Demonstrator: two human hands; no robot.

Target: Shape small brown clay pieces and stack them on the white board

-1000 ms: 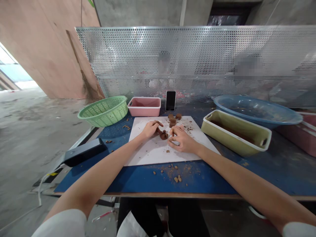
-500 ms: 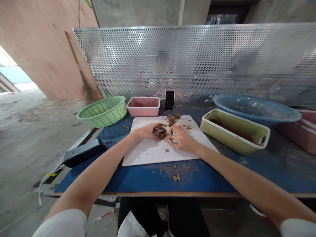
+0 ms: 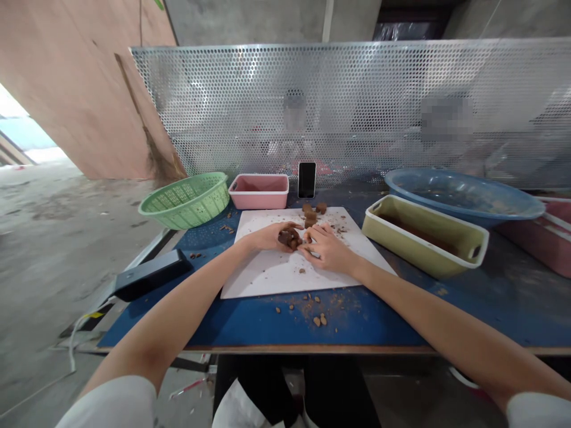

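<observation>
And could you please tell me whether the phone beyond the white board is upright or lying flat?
Upright: the phone stands on a short edge, its dark face toward the camera; what props it does not show.

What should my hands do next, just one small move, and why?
Probably ease the right hand inward to steady the brown clumps: the left hand curls around them over the white board, while the right is close beside; whether it touches them is unclear.
</observation>
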